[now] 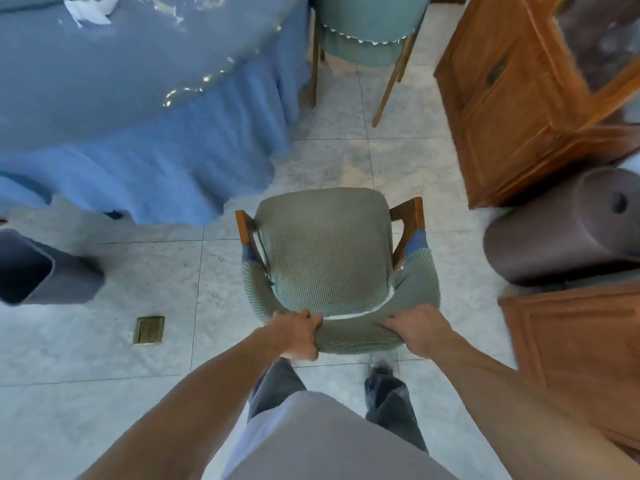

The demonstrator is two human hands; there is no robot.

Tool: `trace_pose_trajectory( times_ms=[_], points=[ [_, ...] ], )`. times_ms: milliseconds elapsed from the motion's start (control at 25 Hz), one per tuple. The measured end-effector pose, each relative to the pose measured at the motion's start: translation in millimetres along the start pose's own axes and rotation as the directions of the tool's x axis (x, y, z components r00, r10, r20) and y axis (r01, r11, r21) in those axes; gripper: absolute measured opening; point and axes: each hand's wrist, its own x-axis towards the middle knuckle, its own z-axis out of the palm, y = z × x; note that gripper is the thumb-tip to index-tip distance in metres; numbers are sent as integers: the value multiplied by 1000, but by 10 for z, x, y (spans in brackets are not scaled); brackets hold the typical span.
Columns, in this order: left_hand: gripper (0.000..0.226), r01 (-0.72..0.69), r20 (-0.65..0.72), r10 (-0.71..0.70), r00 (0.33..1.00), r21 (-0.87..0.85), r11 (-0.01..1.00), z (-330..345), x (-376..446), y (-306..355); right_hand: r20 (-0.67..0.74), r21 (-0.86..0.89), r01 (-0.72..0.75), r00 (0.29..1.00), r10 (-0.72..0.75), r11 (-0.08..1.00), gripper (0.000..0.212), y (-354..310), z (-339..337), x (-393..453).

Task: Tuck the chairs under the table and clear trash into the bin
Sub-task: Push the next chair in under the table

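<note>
Right now both my hands are on the curved backrest of the green-covered armchair [325, 258]: my left hand [298, 336] has its fingers curled tight over the top edge, and my right hand [417, 329] grips the same edge further along, fingers wrapped into the knitted cover. The chair stands on the tiled floor [104, 358], near the round table [104, 81] with its blue skirted cloth but not yet under it, seat facing away from me. A second chair [363, 29] sits at the table's far side. Crumpled white paper [91, 10] lies on the tabletop, and the dark bin [38, 268] stands off to my left. I judge the push could go wrong two ways: the front legs may drag the hanging skirt along with them, or the loose cover may slide under my grip instead of moving the frame.
</note>
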Motion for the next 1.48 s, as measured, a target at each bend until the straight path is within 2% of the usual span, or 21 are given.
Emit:
trace_pose_trajectory(
  times_ms=[80, 200, 320, 400, 480, 560, 720, 880, 1080, 1480],
  points=[
    [49, 78, -71, -83, 994, -72, 994, 53, 5, 164, -29, -26, 72, 997, -73, 997, 60, 157, 6, -5],
    [46, 169, -126, -190, 974, -159, 973, 338, -72, 512, 2, -152, 186, 982, -188, 971, 53, 299, 115, -29],
    [46, 235, -143, -290, 946, -311, 921, 715, -193, 914, 11, -281, 302, 950, -311, 911, 61, 391, 206, -58],
    [45, 286, -199, -385, 901, -394, 874, 935, -253, 1124, 1, -342, 331, 936, -352, 880, 67, 374, 180, -53],
    [41, 348, -258, -503, 825, -469, 812, 1081, -305, 1220, -52, -389, 338, 921, -387, 857, 66, 335, 43, 7],
    [40, 405, -260, -569, 780, -484, 776, 1135, -363, 1219, -83, -399, 350, 907, -413, 848, 61, 244, -76, 57],
    [42, 486, -268, -621, 737, -428, 762, 1099, -391, 1137, -84, -455, 335, 906, -415, 825, 48, 74, -245, 170],
    [45, 523, -242, -642, 728, -409, 747, 1085, -461, 843, -118, -458, 334, 896, -428, 824, 39, -118, -286, 287],
    [35, 562, -240, -674, 699, -399, 725, 914, -544, 185, -152, -445, 340, 883, -444, 829, 35, -379, -630, 627],
    [40, 585, -218, -673, 706, -355, 729, 298, -598, -1491, -183, -469, 237, 916, -356, 851, 38, -1055, -1549, 1606]
  ],
)
